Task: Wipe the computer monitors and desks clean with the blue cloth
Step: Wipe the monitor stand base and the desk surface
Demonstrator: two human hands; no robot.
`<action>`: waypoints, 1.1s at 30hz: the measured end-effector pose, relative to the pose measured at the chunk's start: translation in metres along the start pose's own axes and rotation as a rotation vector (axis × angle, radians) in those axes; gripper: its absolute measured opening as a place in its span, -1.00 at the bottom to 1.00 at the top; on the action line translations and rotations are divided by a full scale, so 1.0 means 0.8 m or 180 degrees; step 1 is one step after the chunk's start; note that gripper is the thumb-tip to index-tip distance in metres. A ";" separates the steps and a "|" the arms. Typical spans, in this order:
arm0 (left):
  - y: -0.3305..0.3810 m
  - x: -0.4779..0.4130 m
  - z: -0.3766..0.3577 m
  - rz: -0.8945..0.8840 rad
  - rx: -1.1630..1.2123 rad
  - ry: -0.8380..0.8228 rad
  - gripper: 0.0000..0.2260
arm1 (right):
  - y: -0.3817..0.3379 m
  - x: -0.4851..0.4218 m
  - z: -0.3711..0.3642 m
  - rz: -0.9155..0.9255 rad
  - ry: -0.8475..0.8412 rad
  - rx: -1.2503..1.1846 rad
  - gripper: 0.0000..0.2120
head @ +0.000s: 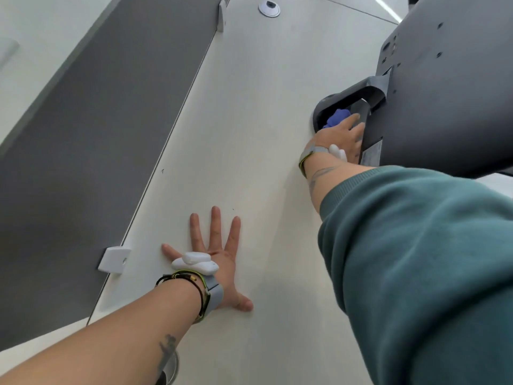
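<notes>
My left hand [215, 255] lies flat on the pale desk [249, 107], fingers spread and straight. Far out to the right, my right hand [340, 136] holds the bunched blue cloth [337, 117] against the dark base of the monitor stand [323, 107]. The fingertips reach under the stand's arm and are partly hidden. The back of the dark monitor [449, 87] fills the upper right, tilted over the desk. A teal sleeve covers my right forearm.
A grey partition panel [111, 120] runs along the desk's left edge, held by white brackets [114, 259]. A round cable grommet [269, 8] sits at the far end of the desk; another shows near my left forearm at the bottom.
</notes>
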State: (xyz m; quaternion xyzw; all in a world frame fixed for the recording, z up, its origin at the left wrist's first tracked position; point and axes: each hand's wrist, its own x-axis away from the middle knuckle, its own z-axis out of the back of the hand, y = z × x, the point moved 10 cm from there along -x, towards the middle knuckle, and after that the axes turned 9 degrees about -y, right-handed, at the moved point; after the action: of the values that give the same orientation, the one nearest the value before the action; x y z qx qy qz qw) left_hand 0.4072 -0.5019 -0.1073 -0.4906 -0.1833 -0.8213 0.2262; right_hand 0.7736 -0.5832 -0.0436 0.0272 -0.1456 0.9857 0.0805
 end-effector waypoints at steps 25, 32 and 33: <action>-0.002 0.001 0.002 -0.0021 0.0021 0.0060 0.35 | -0.007 0.045 0.024 -0.0284 0.0076 -0.0202 -0.65; 0.003 -0.003 0.001 -0.0019 0.0014 0.0176 0.35 | -0.081 0.069 -0.059 0.1116 -0.0953 0.0186 -0.53; 0.001 -0.005 0.001 0.0000 -0.0001 0.0206 0.34 | -0.097 0.100 -0.077 0.1515 -0.1123 0.0350 -0.45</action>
State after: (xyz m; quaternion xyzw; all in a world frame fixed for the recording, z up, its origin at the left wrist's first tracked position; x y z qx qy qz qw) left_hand 0.4099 -0.5018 -0.1104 -0.4639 -0.1757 -0.8368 0.2319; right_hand 0.7062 -0.4800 -0.0745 0.1675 -0.1061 0.9633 -0.1810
